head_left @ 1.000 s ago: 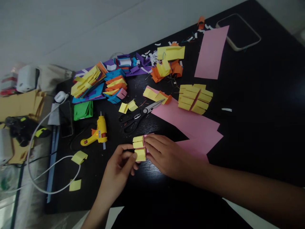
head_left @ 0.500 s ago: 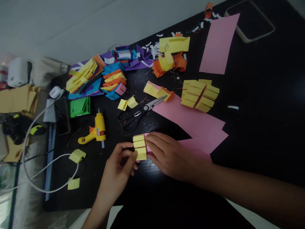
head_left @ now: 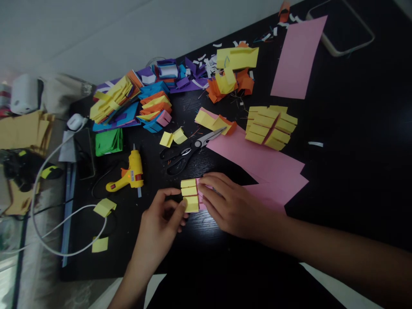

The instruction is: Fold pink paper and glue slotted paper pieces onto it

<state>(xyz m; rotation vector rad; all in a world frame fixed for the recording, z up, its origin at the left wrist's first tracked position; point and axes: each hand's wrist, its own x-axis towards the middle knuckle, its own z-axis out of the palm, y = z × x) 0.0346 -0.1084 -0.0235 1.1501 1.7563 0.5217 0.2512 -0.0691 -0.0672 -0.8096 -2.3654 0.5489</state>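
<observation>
A small piece of pink paper with folded yellow paper strips on its left part lies between my hands at the near side of the table. My left hand pinches the yellow strips at their lower left edge, thumb on top. From the right, my right hand presses its bent fingertips on the pink part and grips it; its thumb is hidden. Just beyond my hands are black-handled scissors, blades spread slightly. A yellow glue gun lies on its side to the left.
Large pink sheets spread right of the scissors, with a slatted yellow paper piece above them. Folded coloured paper stacks and scraps line the back. A white cable loops at left. A phone lies far right.
The fingers of my right hand have lifted and spread a little over the pink paper. My left hand keeps its pinch. The view has shifted slightly.
</observation>
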